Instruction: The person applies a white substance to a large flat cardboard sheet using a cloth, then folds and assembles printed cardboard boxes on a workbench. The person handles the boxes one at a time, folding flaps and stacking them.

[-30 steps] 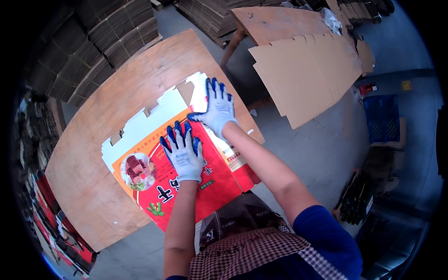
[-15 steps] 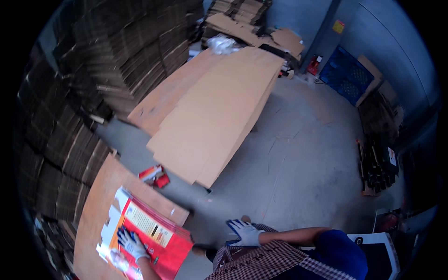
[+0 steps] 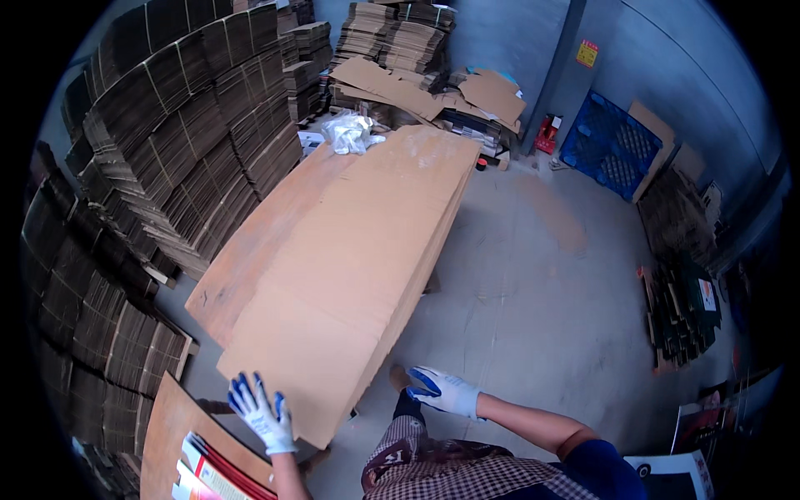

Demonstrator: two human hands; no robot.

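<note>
My left hand (image 3: 262,417), in a white glove with blue fingertips, is open with its fingers spread over the near left corner of a large brown cardboard sheet (image 3: 333,275). Whether it touches the cardboard I cannot tell. The sheet lies on a long wooden table (image 3: 250,242). My right hand (image 3: 444,392), gloved the same way, hangs in front of my checkered apron (image 3: 467,467) beside the sheet's near end, fingers loosely apart and nothing in it. At the lower left, a stack of red and white printed cardboard (image 3: 218,477) rests on a smaller wooden board (image 3: 167,429), apart from my hands.
Tall bundles of strapped cardboard (image 3: 183,108) line the left side. Clear crumpled plastic (image 3: 348,133) sits at the table's far end, with more cardboard stacks (image 3: 387,42) behind. A blue pallet (image 3: 611,146) leans at the right wall. Dark bundled pieces (image 3: 679,312) stand on the right.
My left hand has lifted off the red printed cardboard and moved forward to the large sheet's corner. My body has come closer to the long table. My right hand remains empty.
</note>
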